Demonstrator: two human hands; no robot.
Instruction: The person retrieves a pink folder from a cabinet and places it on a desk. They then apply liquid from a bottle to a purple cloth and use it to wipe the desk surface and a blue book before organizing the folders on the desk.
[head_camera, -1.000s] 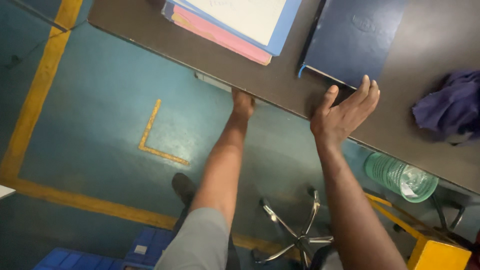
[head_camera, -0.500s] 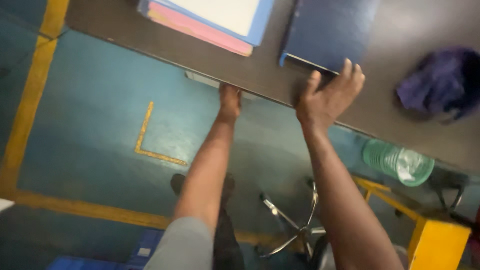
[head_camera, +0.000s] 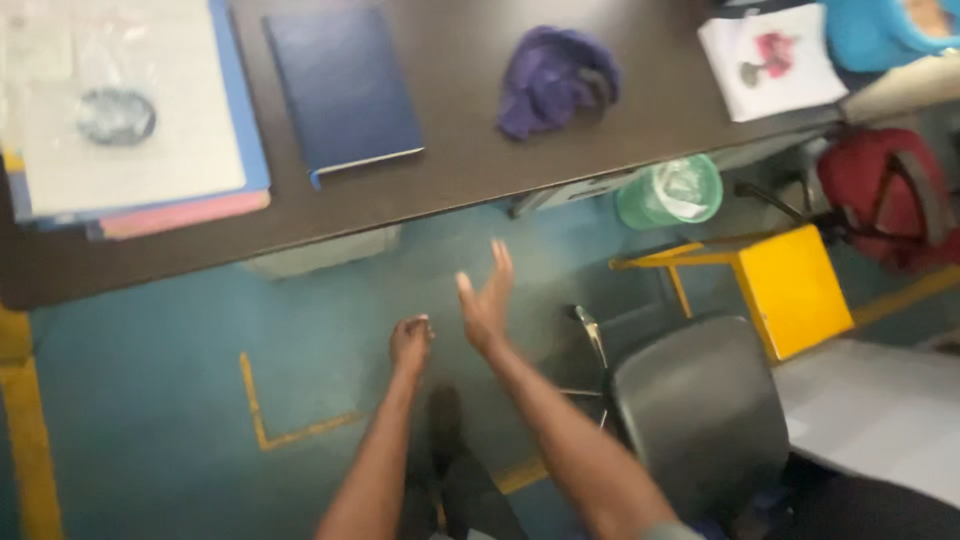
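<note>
Currently, both hands hang in the air over the floor, apart from the desk edge.

left hand: (head_camera: 411, 340) fingers curled loosely into a half fist, nothing in it, touching nothing.
right hand: (head_camera: 486, 301) flat and spread, fingers straight and pointing up toward the desk, thumb out to the side, nothing held.
hand spacing: just beside each other, not touching (motion blur on both, so fingertip detail is soft).
desk: (head_camera: 470, 165) dark top, runs across the upper part of the view, near edge above both hands.
dark blue book: (head_camera: 345, 85) closed, flat on the desk, above and left of the hands, closest desk item to them.
stack of folders: (head_camera: 130, 120) far left on the desk, white sheet on top with blue and pink covers showing under it; a clear plastic bit lies on the white sheet.
purple cloth: (head_camera: 555, 80) crumpled, on the desk right of the book, well apart from it.
white paper: (head_camera: 772, 60) on the desk at far right, red mark on it.
green basket: (head_camera: 670, 192) under the desk edge, right of the hands.
yellow stand: (head_camera: 790, 285) on the floor right of the basket.
grey chair: (head_camera: 700, 415) lower right, beside the right forearm.
floor: (head_camera: 150, 330) teal with yellow line marks.
</note>
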